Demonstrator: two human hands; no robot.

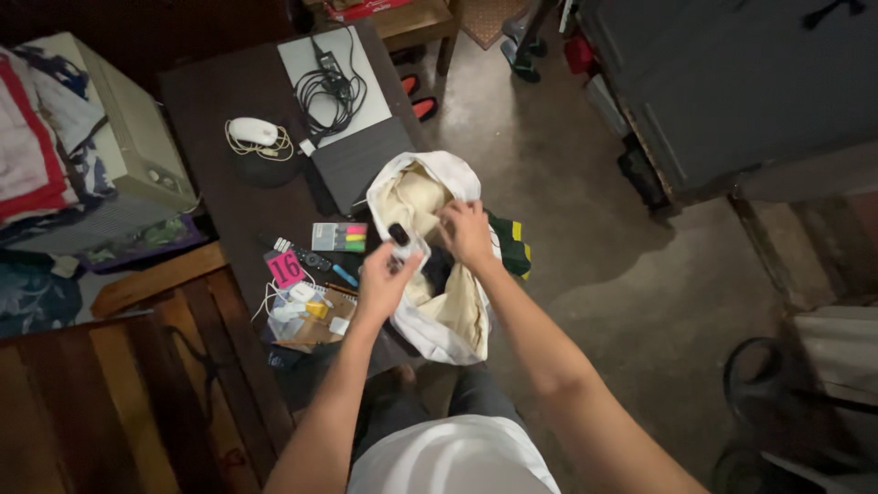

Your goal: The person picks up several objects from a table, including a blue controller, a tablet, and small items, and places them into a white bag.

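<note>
Right now the left hand point(382, 284) is curled around a small black-and-white object point(401, 240), held over the mouth of a white cloth bag point(439, 320). Just beside it, the right hand point(466, 230) pinches the bag's rim. Left of the bag, a highlighter pack point(339, 237) and a white mouse point(252, 132) lie on the dark tabletop point(219, 91)

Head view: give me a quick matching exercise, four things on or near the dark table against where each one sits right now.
Things:
1. white mouse
2. black cable bundle
3. highlighter pack
4. cream bag

Places:
A. at the table's near edge, between both hands
B. on the light flat device at the far end
C. mid-table, just left of the bag
D. on a round dark pad, left of the grey folder

Pairs: 1-D, 2-B, 3-C, 4-A
</note>
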